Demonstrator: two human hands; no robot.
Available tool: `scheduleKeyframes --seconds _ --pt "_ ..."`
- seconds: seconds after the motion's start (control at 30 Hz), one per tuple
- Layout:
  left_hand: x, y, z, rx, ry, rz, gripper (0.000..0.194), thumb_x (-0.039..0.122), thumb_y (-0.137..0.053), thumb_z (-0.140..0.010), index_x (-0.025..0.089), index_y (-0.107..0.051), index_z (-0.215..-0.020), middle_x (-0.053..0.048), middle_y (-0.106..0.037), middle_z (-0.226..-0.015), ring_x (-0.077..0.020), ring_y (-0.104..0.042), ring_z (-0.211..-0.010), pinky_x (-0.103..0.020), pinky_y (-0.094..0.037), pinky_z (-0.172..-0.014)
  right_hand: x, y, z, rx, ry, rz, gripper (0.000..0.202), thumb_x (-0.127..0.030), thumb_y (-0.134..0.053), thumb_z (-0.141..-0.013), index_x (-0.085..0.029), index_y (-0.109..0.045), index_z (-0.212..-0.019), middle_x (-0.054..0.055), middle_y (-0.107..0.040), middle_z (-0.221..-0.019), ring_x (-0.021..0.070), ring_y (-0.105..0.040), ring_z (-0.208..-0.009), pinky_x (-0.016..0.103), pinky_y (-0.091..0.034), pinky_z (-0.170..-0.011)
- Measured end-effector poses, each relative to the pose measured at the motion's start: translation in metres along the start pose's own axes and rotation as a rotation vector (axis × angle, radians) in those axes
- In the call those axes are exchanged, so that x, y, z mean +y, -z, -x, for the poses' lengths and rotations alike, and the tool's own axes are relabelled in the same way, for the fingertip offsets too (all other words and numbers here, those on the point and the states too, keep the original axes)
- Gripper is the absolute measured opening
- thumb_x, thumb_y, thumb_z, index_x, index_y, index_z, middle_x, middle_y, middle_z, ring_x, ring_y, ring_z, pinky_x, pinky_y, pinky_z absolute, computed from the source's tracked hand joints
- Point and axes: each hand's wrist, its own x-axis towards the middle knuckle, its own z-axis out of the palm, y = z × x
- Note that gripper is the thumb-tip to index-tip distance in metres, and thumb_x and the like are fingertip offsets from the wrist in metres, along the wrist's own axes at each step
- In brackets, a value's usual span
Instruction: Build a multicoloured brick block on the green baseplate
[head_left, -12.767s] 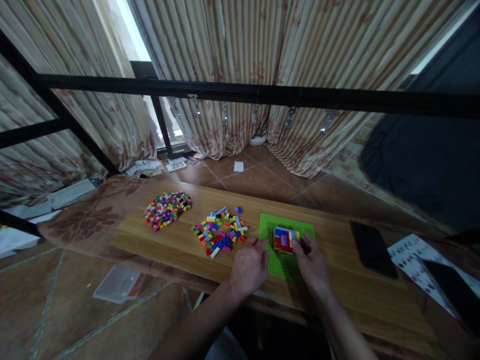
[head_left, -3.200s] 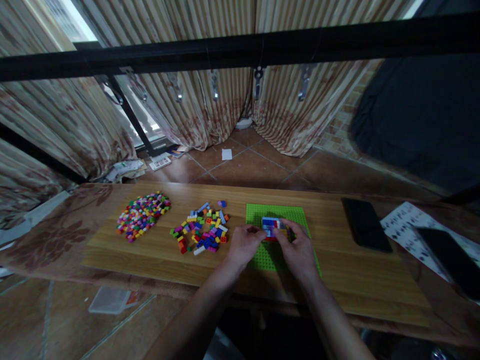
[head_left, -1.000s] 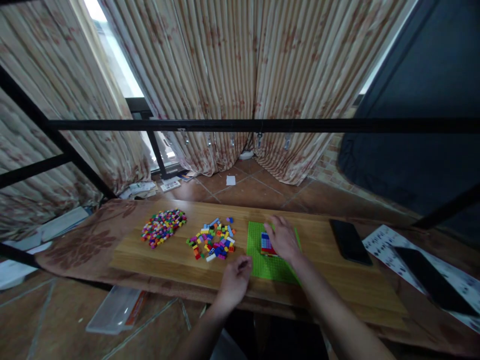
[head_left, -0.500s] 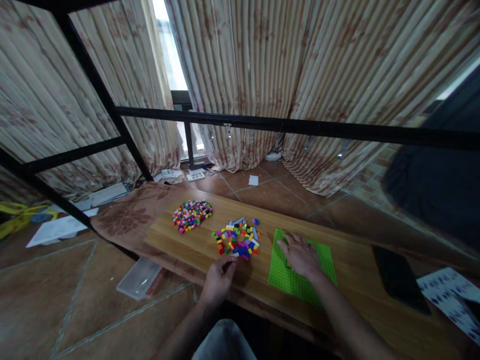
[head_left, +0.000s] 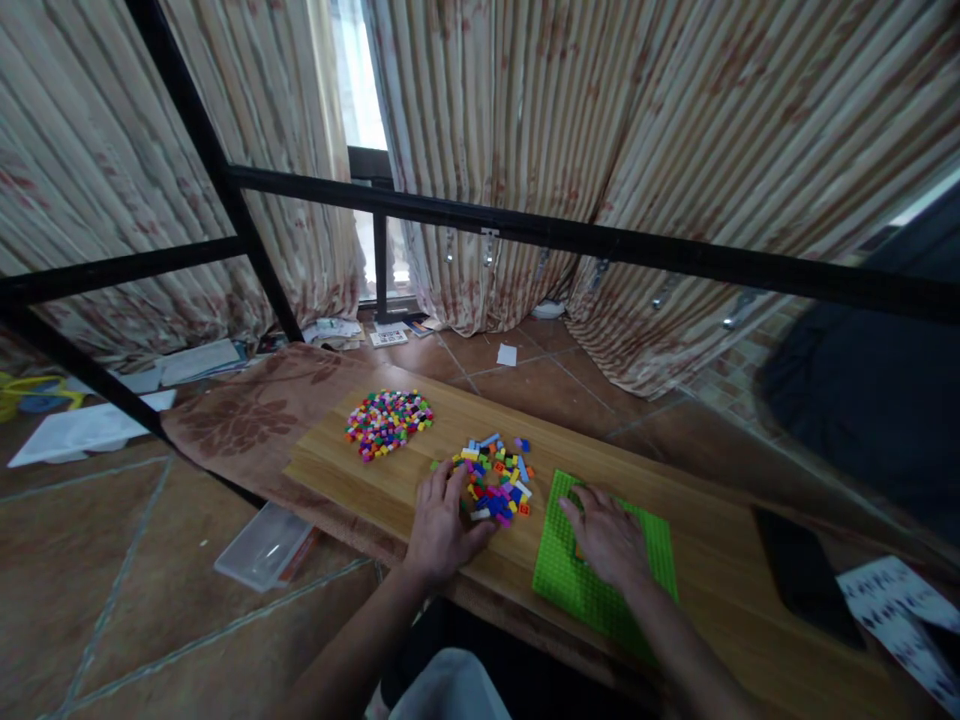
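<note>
My left hand point(head_left: 441, 522) rests at the near left edge of a loose pile of larger coloured bricks point(head_left: 499, 480), its fingers apart and its thumb spread toward the pile. A bright green studded baseplate point(head_left: 555, 560) lies on the wooden board to the right. Over its upper middle is my right hand point(head_left: 609, 535), palm down with fingers spread. A small orange and dark piece point(head_left: 579, 552) shows on the plate beside that palm, partly covered by it. Nothing can be seen held in either hand.
A heap of tiny coloured bricks point(head_left: 388, 422) sits on the board's left part. At the right are a dark flat device point(head_left: 802, 575) and a printed sheet point(head_left: 900, 610). A black metal bar point(head_left: 585, 238) crosses beyond the board. A clear plastic box point(head_left: 262, 548) lies below left.
My left hand has moved up to the larger bricks and opened from a pinch. My right hand stays over the green plate, nearly in place. The camera view has shifted slightly.
</note>
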Motion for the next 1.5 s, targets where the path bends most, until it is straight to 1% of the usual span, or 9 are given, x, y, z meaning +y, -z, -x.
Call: scheduleKeyframes --seconds 0.27,0.43,0.63,0.8,1.03,1.2,1.27,1.4,1.5 --pt "-0.012 -0.007 -0.005 -0.071 -0.054 -0.038 0.085 0.050 -0.070 -0.073 0.019 -0.034 -0.144 -0.018 -0.033 -0.148 -0.0387 -0.030 -0.138 -0.057 -0.031 -0.109 -0.004 -0.006 0.002 0.080 0.034 -0.138 0.055 -0.051 -0.027 -0.095 -0.017 -0.051 -0.132 0.014 -0.057 -0.131 0.0287 -0.050 -0.123 0.046 -0.036 -0.102" --pt "-0.016 -0.007 -0.011 -0.102 -0.063 -0.024 0.073 0.045 -0.064 -0.080 0.018 -0.037 -0.142 -0.017 -0.037 -0.147 -0.0356 -0.031 -0.139 -0.054 -0.032 -0.111 -0.050 0.018 -0.037 0.206 0.268 -0.268 0.041 -0.035 -0.036 -0.094 -0.021 -0.055 -0.128 0.009 -0.057 -0.130 0.0236 -0.050 -0.121 0.038 -0.035 -0.105" --pt "-0.018 -0.009 -0.010 -0.097 -0.081 -0.005 0.072 0.045 -0.065 -0.079 0.016 -0.040 -0.140 -0.017 -0.038 -0.146 -0.0349 -0.031 -0.138 -0.055 -0.032 -0.111 -0.122 0.032 -0.100 -0.007 0.402 -0.189 0.035 -0.012 -0.051 -0.081 -0.019 -0.068 -0.111 0.008 -0.064 -0.116 0.0199 -0.054 -0.114 0.029 -0.034 -0.103" --pt "-0.018 -0.010 -0.008 -0.064 -0.076 0.045 0.074 0.045 -0.067 -0.076 0.019 -0.041 -0.140 -0.017 -0.041 -0.144 -0.0368 -0.033 -0.137 -0.059 -0.034 -0.109 -0.137 0.019 -0.116 -0.077 0.382 -0.184 0.031 -0.003 -0.054 -0.072 -0.019 -0.072 -0.092 0.008 -0.066 -0.105 0.0195 -0.057 -0.105 0.028 -0.038 -0.095" --pt "-0.015 -0.006 -0.009 -0.077 -0.071 0.080 0.072 0.045 -0.066 -0.077 0.017 -0.043 -0.139 -0.017 -0.043 -0.143 -0.0364 -0.035 -0.136 -0.059 -0.034 -0.110 -0.126 0.024 -0.105 -0.039 0.328 -0.434 0.015 -0.013 -0.056 -0.077 -0.019 -0.069 -0.082 0.006 -0.067 -0.094 0.0192 -0.059 -0.097 0.031 -0.040 -0.091" --pt "-0.015 -0.004 -0.010 -0.051 -0.079 0.083 0.065 0.046 -0.063 -0.079 0.019 -0.047 -0.136 -0.015 -0.045 -0.142 -0.0347 -0.038 -0.135 -0.056 -0.035 -0.109 -0.095 0.039 -0.066 -0.023 0.275 -0.745 0.022 -0.033 -0.051 -0.086 -0.019 -0.066 -0.091 0.004 -0.069 -0.085 0.0165 -0.063 -0.078 0.029 -0.049 -0.072" --pt "-0.015 -0.002 -0.011 -0.055 -0.092 0.075 0.060 0.045 -0.061 -0.082 0.019 -0.047 -0.134 -0.014 -0.045 -0.142 -0.0323 -0.039 -0.134 -0.053 -0.037 -0.109 -0.079 0.045 -0.042 -0.063 0.227 -0.943 0.032 -0.043 -0.049 -0.087 -0.019 -0.065 -0.099 0.003 -0.069 -0.083 0.0151 -0.063 -0.070 0.027 -0.049 -0.062" --pt "-0.015 0.000 -0.013 -0.047 -0.108 0.039 0.053 0.043 -0.059 -0.084 0.021 -0.049 -0.132 -0.012 -0.048 -0.139 -0.0299 -0.044 -0.130 -0.049 -0.040 -0.107 -0.044 0.055 0.005 -0.223 -0.030 -1.684 0.036 -0.046 -0.075 -0.069 -0.021 -0.067 -0.095 0.002 -0.069 -0.082 0.0123 -0.062 -0.063 0.023 -0.046 -0.055" --pt "-0.015 0.001 -0.016 -0.036 -0.114 0.003 0.052 0.042 -0.059 -0.084 0.022 -0.050 -0.131 -0.012 -0.049 -0.137 -0.0298 -0.046 -0.128 -0.050 -0.040 -0.107 -0.006 0.055 0.033 -0.149 -0.110 -1.845 0.036 -0.042 -0.080 -0.065 -0.022 -0.070 -0.092 0.002 -0.069 -0.081 0.0120 -0.062 -0.061 0.024 -0.049 -0.057"
